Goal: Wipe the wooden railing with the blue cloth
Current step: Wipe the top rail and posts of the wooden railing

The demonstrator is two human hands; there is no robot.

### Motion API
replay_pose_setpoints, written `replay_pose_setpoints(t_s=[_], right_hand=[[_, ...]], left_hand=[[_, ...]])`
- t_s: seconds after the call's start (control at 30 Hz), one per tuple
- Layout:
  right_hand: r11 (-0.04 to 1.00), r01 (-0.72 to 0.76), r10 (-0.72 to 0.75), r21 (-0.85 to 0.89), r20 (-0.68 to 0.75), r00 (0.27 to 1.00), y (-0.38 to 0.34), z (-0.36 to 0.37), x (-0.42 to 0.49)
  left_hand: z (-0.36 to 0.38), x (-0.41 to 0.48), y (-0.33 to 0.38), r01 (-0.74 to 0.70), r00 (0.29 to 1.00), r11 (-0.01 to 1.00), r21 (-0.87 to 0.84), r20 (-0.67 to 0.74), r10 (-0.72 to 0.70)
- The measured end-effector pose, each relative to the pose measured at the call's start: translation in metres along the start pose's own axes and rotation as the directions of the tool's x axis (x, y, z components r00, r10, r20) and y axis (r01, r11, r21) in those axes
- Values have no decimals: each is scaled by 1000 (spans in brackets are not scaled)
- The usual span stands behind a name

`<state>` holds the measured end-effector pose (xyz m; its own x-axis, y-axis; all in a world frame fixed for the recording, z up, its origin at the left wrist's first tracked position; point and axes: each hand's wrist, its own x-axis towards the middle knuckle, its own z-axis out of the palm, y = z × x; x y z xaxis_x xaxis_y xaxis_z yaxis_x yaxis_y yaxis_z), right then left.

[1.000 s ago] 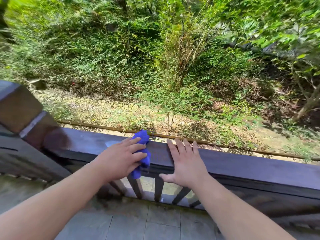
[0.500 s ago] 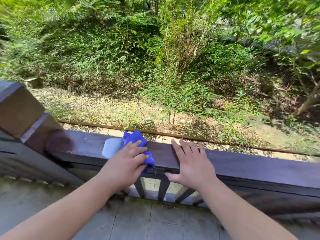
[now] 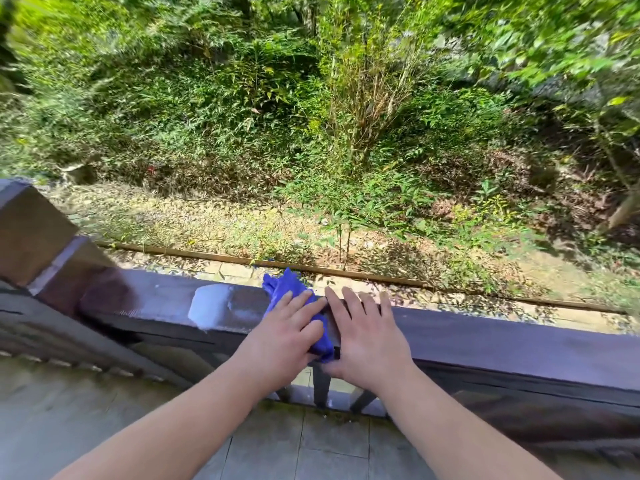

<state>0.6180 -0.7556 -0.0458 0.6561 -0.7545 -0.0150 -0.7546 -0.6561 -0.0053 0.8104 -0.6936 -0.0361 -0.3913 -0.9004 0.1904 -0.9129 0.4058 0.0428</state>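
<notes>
One wooden railing [image 3: 502, 344]: dark, flat-topped plank, long axis running 9 to 3 o'clock, pale glare patch [image 3: 209, 306] toward 9. One blue cloth [image 3: 282, 285]: soft, crumpled, lying on the rail at centre, bunched end pointing to 12. Two hands: left hand [image 3: 282, 336] pressing the cloth, fingers curled over it; right hand [image 3: 367, 337] flat, fingers spread, on bare wood just beside.

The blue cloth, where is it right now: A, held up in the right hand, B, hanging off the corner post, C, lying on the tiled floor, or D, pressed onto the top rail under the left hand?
D: the left hand presses the blue cloth onto the wooden railing.
</notes>
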Motion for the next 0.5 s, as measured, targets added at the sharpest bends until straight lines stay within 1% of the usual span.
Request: replay_pose_setpoints(t_s=[0.17,0.33,0.5], right_hand=[[1000,22,-22,12,15,1000,1,-1,0],[999,26,-26,47,-3,1000,2,0,0],[998,32,-32,46,-1,999,1,-1,1]], left_hand=[[7,5,6,-5,1000,999,49,5,5],[-2,-3,-10,-104,993,980,172,71,93],[-22,-22,-27,-177,981,957,228,117,154]])
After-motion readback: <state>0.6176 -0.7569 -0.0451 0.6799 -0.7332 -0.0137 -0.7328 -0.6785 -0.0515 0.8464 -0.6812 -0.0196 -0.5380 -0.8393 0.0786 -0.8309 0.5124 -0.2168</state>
